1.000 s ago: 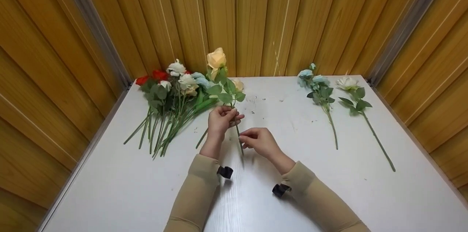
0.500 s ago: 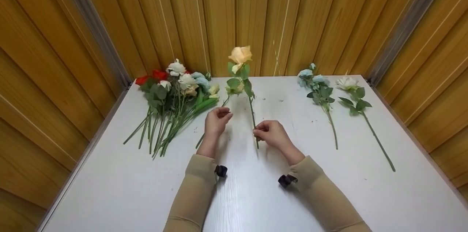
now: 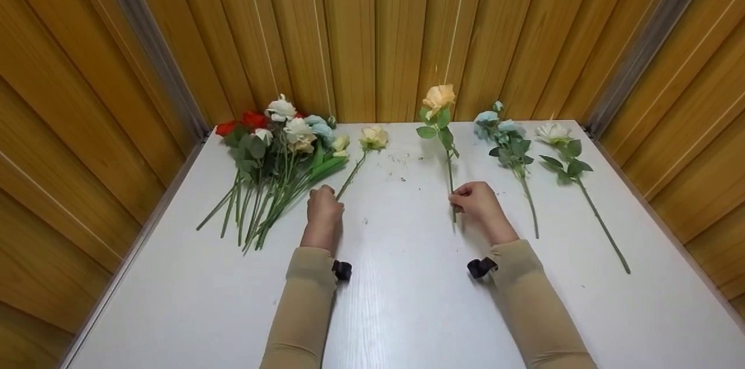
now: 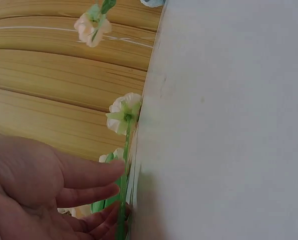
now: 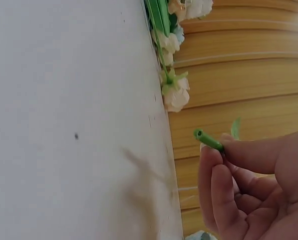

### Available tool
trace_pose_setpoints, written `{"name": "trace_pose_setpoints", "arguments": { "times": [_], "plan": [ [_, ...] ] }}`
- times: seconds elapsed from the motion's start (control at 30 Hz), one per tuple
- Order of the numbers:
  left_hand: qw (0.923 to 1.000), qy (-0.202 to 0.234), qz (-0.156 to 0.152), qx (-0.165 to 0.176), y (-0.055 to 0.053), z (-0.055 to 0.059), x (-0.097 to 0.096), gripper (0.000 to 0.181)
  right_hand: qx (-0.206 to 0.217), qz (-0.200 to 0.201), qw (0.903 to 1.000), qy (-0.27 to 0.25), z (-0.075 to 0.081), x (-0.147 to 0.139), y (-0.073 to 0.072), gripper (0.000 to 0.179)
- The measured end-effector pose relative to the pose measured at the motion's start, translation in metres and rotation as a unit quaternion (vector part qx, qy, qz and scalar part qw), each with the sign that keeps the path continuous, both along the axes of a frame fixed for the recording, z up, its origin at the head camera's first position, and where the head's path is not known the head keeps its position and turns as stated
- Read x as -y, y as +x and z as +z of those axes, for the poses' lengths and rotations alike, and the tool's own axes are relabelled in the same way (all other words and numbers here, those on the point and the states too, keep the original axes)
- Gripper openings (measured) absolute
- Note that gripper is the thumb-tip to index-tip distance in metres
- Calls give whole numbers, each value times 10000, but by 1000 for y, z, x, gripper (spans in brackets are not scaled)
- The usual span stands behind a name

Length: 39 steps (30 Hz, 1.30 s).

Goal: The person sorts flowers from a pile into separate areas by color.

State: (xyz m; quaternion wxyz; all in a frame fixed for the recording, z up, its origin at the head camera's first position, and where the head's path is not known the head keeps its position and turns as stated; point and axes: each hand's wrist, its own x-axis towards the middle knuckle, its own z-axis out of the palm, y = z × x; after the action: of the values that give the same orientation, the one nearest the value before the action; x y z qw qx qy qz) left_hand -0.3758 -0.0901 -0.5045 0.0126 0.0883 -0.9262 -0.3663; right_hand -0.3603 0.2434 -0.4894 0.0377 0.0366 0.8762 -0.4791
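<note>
My right hand (image 3: 478,201) pinches a peach rose (image 3: 439,98) near the lower end of its stem, holding it upright with leaves below the bloom. In the right wrist view the cut stem end (image 5: 207,139) sticks out between thumb and fingers. My left hand (image 3: 324,209) is low at the stem of a cream flower (image 3: 373,138) lying on the table. The left wrist view shows that hand's thumb and fingers (image 4: 91,195) on either side of the green stem (image 4: 125,150), with a gap between them.
A pile of red, white, blue and cream flowers (image 3: 285,148) lies at the left, stems toward me. To the right lie a blue flower spray (image 3: 512,145) and a white flower (image 3: 554,134) on the white table (image 3: 401,299). Wooden panels (image 3: 401,37) enclose the back and sides.
The right hand has carried the peach rose rightward, away from the left hand. The left hand let go of the rose's stem and moved left and down to the cream flower's stem.
</note>
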Motion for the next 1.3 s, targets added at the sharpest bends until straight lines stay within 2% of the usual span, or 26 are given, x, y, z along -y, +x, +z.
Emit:
{"name": "trace_pose_setpoints", "arguments": {
  "times": [0.1, 0.23, 0.4, 0.5, 0.67, 0.73, 0.93, 1.0, 1.13, 1.3],
  "plan": [
    [9993, 131, -146, 305, -1, 1, 1, 32, 199, -24, 9998, 55, -2, -9, -3, 20],
    [9931, 645, -391, 902, -3, 4, 1, 33, 271, -46, 9991, 328, -5, -17, -3, 21],
    [9766, 1416, -714, 1452, -4, 8, 3, 38, 352, -155, 9978, 544, -7, -23, -2, 21],
    [9640, 1951, -833, 1600, -4, 9, 4, 37, 473, -197, 9969, 598, -8, -27, -1, 22],
    [9415, 2834, -849, 1617, -5, 8, 1, 30, 594, -192, 9942, 873, -9, -32, -2, 25],
    [9383, 2947, -842, 1603, -6, 8, -1, 29, 649, -209, 9934, 926, -9, -34, -1, 26],
    [9380, 2947, -962, 1554, -8, 8, -6, 28, 794, -360, 9932, 770, -8, -37, -2, 25],
    [9336, 3089, -959, 1541, -7, 7, -8, 26, 813, -368, 9933, 727, -9, -38, -2, 23],
    [9194, 3541, -893, 1461, -6, 7, -11, 24, 841, -348, 9935, 685, -10, -37, -1, 19],
    [9116, 3846, -899, 1137, -3, 11, -15, 27, 712, -370, 9923, 947, -7, -37, -1, 18]
  ]
}}
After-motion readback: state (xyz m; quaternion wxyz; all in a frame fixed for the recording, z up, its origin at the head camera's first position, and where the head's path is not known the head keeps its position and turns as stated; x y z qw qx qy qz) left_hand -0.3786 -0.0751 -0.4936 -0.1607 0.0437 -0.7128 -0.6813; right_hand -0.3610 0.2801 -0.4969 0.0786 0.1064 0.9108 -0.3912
